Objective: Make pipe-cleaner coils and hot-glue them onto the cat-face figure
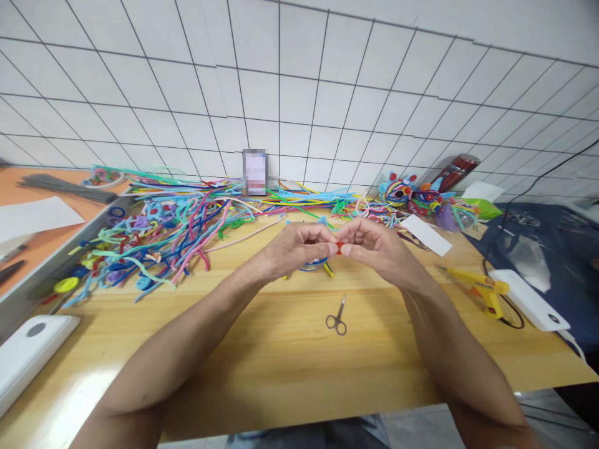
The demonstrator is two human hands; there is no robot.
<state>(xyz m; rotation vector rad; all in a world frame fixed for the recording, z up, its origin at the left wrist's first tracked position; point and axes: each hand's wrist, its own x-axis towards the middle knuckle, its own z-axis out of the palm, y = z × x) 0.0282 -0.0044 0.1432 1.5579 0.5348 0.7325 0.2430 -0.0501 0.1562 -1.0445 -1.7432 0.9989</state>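
Note:
Over the middle of the table, my left hand (302, 248) and my right hand (372, 248) meet fingertip to fingertip. Both pinch a small red pipe cleaner piece (339, 248), mostly covered by the thumbs and fingers. Behind and below the hands, partly hidden, is a round blue-and-white item (312, 267) with a yellow pipe cleaner end (329, 270) beside it. Nearer to me, a small pair of scissors (337, 319) lies on the wood, blades pointing away.
A tangled heap of colourful pipe cleaners (187, 227) covers the back left. A phone (255, 173) leans against the tiled wall. Finished-looking pipe cleaner figures (397, 190) sit at back right. A yellow glue gun (482, 290) and white power strip (528, 300) lie right; a white device (35, 352) left.

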